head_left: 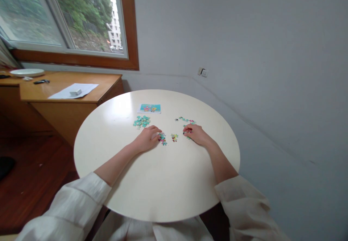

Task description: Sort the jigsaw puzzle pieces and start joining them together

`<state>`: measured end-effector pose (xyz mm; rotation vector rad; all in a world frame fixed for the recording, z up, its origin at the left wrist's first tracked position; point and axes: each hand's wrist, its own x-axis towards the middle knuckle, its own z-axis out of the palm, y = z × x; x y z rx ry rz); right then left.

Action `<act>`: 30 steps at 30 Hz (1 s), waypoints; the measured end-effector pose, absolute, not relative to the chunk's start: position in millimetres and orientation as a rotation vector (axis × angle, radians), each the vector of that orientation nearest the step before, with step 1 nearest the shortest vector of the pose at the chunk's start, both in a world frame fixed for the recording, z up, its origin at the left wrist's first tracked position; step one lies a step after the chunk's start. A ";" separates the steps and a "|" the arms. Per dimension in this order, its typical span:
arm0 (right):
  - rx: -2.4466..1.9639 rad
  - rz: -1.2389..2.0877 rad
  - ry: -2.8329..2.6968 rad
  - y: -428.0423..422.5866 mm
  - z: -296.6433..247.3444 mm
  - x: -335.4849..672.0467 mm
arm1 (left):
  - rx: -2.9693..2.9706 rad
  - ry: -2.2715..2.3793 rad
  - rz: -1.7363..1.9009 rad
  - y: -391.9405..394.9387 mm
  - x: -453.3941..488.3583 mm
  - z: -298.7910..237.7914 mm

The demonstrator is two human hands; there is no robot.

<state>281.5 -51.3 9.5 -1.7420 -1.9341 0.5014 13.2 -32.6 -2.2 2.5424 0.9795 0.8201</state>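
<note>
My left hand (149,138) rests at the left edge of a small joined cluster of jigsaw puzzle pieces (164,140), its fingers curled and its thumb touching the cluster. Right of that lies a yellow cartoon-figure section of joined puzzle pieces (174,137), with neither hand on it. My right hand (197,134) is closed in a pinch on a small dark-marked puzzle piece (184,133), low over the table. Loose puzzle pieces (187,120) lie just beyond the right fingers, and some are partly hidden under that hand. A pile of mostly teal puzzle pieces (141,121) sits beyond my left hand.
A picture card (150,108) lies at the back of the round white table (160,183). To the left stands a wooden desk (108,85) bearing paper (60,93), a small white box (75,92) and a white plate (27,73). A wall rises beyond the table.
</note>
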 end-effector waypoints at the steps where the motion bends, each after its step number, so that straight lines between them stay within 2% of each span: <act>1: -1.722 0.523 -1.915 -51.4 9.4 281.2 | 2.544 0.978 0.820 -32.6 13.2 -2.2; 7: -1.517 0.606 -1.741 -50.6 9.7 276.3 | 2.533 0.987 0.803 -32.4 13.1 -3.0; 16: -1.352 1.044 -1.292 -46.0 9.0 270.3 | 2.526 0.989 0.808 -33.0 11.2 -4.3; 30: -1.301 1.174 -1.229 -43.5 2.6 268.3 | 2.534 1.002 0.796 -32.7 11.8 -4.5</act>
